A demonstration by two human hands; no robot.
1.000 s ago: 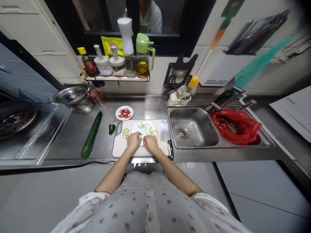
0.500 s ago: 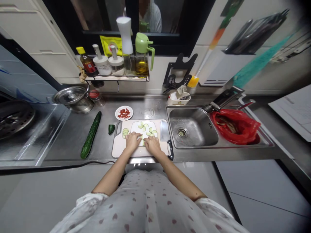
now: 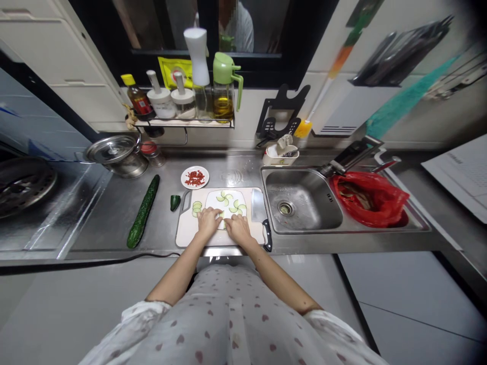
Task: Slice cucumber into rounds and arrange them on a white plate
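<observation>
On the cutting board (image 3: pixel 186 234) lies a white plate (image 3: pixel 232 197) with cucumber slices (image 3: pixel 224 197) fanned in pinwheel shapes. Both hands work at the plate's near edge. Fingertips of my left hand (image 3: pixel 208 222) are bent together on a cucumber slice there. My right hand (image 3: pixel 239 228), close beside it, also has its fingers closed on a slice; the fingers partly hide these pieces. More round slices (image 3: pixel 197 208) overlap on the board left of the plate. A kitchen knife (image 3: pixel 259 205) with a black handle rests along the board's right side.
A whole cucumber (image 3: pixel 143 212) and a cut cucumber end (image 3: pixel 174 203) lie left of the board. Behind it stands a small dish of chopped red pieces (image 3: pixel 195 177). The sink (image 3: pixel 302 197) is at right, with a red bag (image 3: pixel 375 200) beyond. Bottles fill the rack (image 3: pixel 182 122).
The view has shifted very slightly. My hands stay at the plate's near edge with hardly any visible movement, and the slices look the same.
</observation>
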